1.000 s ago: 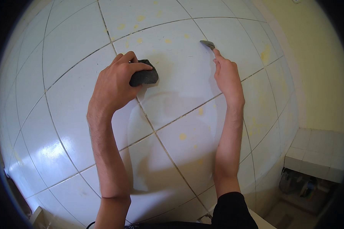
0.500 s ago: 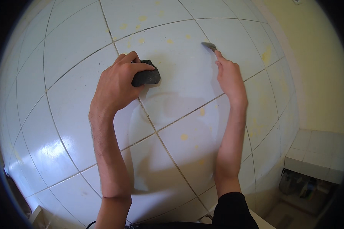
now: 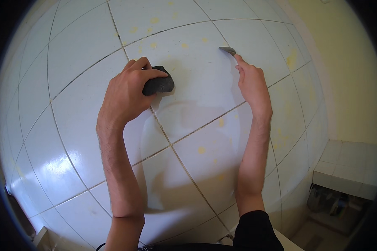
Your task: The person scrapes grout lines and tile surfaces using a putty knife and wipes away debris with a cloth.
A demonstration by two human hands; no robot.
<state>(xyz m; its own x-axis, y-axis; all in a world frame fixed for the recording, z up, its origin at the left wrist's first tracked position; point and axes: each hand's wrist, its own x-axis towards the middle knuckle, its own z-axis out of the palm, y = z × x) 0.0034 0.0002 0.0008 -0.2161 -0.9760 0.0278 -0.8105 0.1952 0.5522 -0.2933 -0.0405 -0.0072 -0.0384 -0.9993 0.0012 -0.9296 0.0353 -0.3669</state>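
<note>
My left hand (image 3: 127, 90) is closed round a dark grey, rough-faced sponge-like block (image 3: 160, 83), with thumb below and fingers over its top. The block is at the white tiled surface (image 3: 201, 90), its shadow close beside it. Over to the right, my right hand (image 3: 254, 85) grips a scraper by its handle, which is mostly hidden in the fingers. The scraper's grey metal blade (image 3: 227, 50) points left, close to a grout line; whether it touches the tile I cannot tell. Yellow specks (image 3: 202, 149) dot the tiles, several of them above the block.
A cream wall (image 3: 335, 71) borders the tiles on the right. Below it a tiled ledge (image 3: 343, 167) juts out, with a dark recess (image 3: 333, 205) holding items I cannot make out. Larger yellow smears (image 3: 292, 59) mark the tiles near the right edge.
The block and the scraper blade have shifted very slightly left. Both hands keep the same grip, and the specks look the same.
</note>
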